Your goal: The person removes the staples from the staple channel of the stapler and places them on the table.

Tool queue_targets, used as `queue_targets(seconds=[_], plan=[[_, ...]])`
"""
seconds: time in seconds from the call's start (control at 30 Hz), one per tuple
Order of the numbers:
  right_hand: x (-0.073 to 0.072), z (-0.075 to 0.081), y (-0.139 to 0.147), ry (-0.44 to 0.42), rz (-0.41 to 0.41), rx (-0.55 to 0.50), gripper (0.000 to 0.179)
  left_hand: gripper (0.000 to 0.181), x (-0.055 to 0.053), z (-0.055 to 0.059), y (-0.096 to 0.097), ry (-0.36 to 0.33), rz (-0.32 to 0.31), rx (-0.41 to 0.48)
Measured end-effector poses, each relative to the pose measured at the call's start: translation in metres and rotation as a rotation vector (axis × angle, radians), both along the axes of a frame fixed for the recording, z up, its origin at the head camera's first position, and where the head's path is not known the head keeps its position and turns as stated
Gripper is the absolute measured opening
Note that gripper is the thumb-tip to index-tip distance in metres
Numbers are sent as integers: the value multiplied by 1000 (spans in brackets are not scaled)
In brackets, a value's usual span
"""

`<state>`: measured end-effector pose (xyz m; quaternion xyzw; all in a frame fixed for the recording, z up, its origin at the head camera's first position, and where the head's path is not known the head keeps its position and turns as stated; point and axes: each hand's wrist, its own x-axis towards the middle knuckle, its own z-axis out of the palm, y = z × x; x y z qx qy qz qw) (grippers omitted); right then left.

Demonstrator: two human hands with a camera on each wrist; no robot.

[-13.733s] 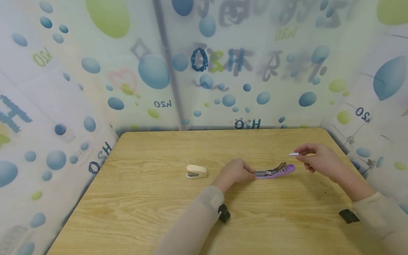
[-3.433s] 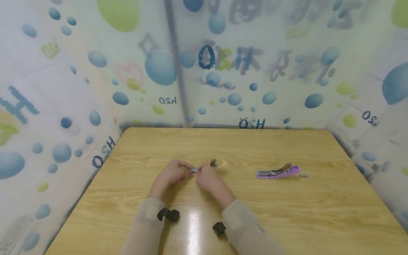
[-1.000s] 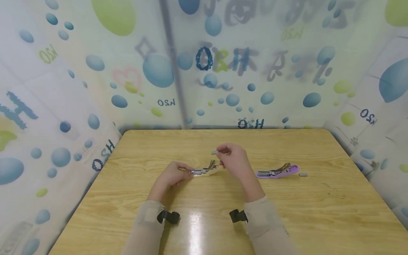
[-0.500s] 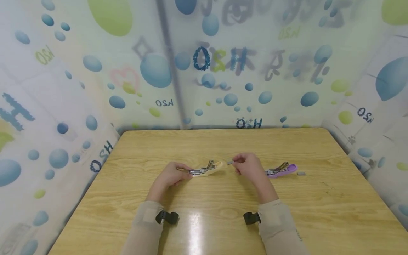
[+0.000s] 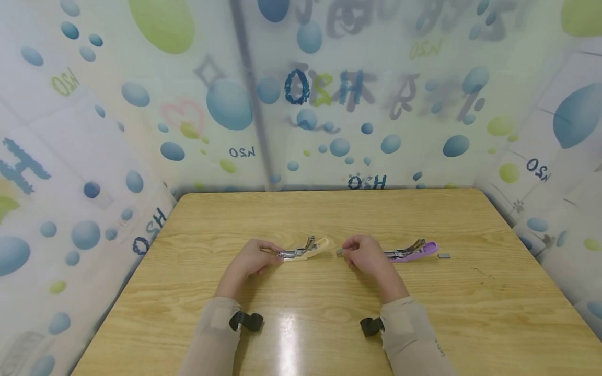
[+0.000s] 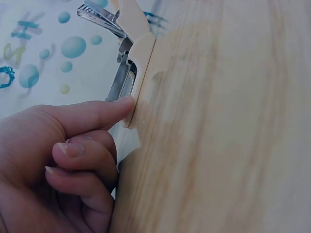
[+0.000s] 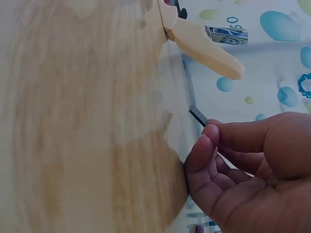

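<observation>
My left hand point(image 5: 256, 257) holds the front end of a cream stapler point(image 5: 321, 247), thumb against its base in the left wrist view. The stapler lies opened out on the table, metal magazine exposed and cream handle tilted up to the right. Between right thumb and index finger is a short grey strip of staples point(image 7: 197, 115), pinched by one end. That right hand point(image 5: 364, 254) is low over the table, just right of the stapler's handle and apart from it. In the left wrist view the thumb point(image 6: 104, 114) partly covers the stapler's front tip.
A purple stapler point(image 5: 423, 251), also opened out, lies behind the right hand, which hides its front end. Another grey strip of staples point(image 5: 444, 256) lies past its handle. The wooden table point(image 5: 235, 214) meets a patterned curtain point(image 5: 320, 130) at the back.
Earlier my left hand was at the purple stapler and the cream one was closed up. Since one second ago the right hand has carried the strip rightward and down to near the table.
</observation>
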<state>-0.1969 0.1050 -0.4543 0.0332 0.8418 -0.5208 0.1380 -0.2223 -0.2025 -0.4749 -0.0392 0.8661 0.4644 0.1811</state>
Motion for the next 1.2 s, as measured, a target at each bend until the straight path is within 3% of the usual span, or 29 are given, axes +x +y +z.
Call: queue_targets(seconds=[0.63,0.97,1.2], plan=[[-2,-5,-3,39,28,196,11,29,0,-1,-1,5,-13,17],[-3,-7,-2,45,38,243,13,28,-1,-1,-1,1,-10,17],[-5,-8,-3,35,37,203,13,28,-1,-3,-2,9,-13,7]])
